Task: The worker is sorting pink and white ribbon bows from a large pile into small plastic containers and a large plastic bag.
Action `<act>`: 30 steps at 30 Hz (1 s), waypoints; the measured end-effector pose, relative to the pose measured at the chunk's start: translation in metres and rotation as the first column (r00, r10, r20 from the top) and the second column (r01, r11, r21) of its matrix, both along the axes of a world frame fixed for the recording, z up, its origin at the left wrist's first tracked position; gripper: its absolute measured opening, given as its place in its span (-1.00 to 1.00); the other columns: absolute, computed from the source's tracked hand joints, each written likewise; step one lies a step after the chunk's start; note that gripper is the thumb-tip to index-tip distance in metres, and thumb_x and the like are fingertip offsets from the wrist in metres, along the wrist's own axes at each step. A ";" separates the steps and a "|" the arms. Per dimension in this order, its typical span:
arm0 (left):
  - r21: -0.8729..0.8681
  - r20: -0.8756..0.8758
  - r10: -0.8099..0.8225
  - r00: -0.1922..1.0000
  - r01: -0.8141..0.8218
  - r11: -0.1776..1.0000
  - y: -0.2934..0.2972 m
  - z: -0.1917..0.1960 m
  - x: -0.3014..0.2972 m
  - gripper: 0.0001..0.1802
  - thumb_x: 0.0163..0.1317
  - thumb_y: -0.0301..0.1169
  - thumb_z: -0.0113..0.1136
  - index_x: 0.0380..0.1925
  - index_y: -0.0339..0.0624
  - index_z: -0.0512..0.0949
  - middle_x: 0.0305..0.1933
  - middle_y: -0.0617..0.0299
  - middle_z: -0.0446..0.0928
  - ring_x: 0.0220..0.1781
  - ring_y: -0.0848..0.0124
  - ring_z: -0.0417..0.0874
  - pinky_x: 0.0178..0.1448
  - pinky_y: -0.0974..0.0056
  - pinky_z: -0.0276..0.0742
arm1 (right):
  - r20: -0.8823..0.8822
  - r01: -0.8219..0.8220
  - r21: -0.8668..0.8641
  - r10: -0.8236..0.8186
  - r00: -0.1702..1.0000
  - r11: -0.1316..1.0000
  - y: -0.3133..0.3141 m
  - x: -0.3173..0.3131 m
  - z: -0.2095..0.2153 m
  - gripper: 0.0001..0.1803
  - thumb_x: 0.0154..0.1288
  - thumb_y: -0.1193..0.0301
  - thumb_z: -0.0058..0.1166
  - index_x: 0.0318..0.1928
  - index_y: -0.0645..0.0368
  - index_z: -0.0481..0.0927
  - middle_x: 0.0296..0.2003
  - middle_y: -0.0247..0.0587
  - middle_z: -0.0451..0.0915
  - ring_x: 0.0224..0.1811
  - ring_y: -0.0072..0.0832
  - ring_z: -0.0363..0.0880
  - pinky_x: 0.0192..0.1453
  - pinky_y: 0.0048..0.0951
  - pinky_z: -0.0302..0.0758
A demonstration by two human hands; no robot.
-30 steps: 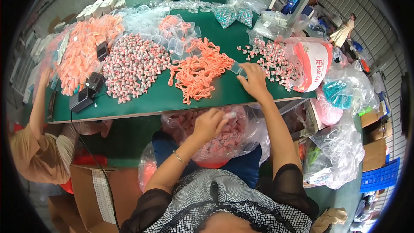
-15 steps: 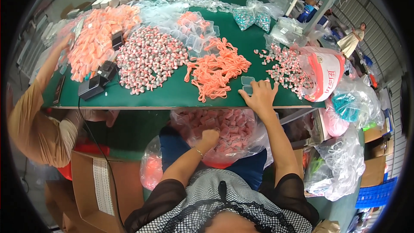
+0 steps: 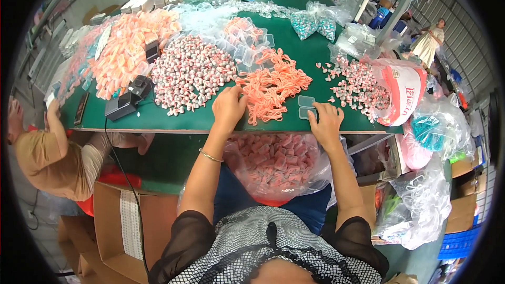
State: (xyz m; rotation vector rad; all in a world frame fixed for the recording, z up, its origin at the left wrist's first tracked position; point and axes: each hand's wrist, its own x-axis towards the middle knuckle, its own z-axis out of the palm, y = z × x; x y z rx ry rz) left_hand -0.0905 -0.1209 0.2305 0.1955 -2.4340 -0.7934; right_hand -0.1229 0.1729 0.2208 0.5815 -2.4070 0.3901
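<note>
My left hand [image 3: 229, 108] is at the near left edge of a heap of orange cords [image 3: 273, 87]. Its fingers are curled, their tips hidden, so what they hold I cannot make out. To its left lies a pile of small grey-and-pink earplug-like pieces [image 3: 189, 71]. A small clear plastic case [image 3: 306, 101] lies open on the green table, hinged lid away from me. My right hand [image 3: 327, 123] holds the case at its right side, with thumb and fingertips at its edge. No contents can be made out inside it.
More grey-and-pink pieces [image 3: 357, 81] spill beside a red-and-white bag [image 3: 405, 92] at right. Orange packed cases [image 3: 123, 47] and black boxes [image 3: 123, 104] lie left. A bag of pink cases [image 3: 279, 158] rests below the table edge. A co-worker [image 3: 47, 163] sits at left.
My left hand has risen from the bag of pink cases below the table to the orange cords. My right hand stays by the open case. The co-worker's arm has drawn back.
</note>
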 end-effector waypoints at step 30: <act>0.319 -0.180 -0.412 0.893 0.450 0.834 0.122 -0.006 -0.006 -0.87 0.14 -0.47 0.30 -0.30 -0.24 0.62 -0.39 0.14 0.56 -0.49 0.37 0.52 -0.34 0.28 0.47 | 0.086 -0.131 -0.382 0.177 0.981 0.915 0.022 -0.028 0.013 -0.94 0.12 0.49 0.11 -0.37 0.09 0.61 -0.43 -0.22 0.58 -0.36 -0.25 0.59 -0.32 -0.21 0.48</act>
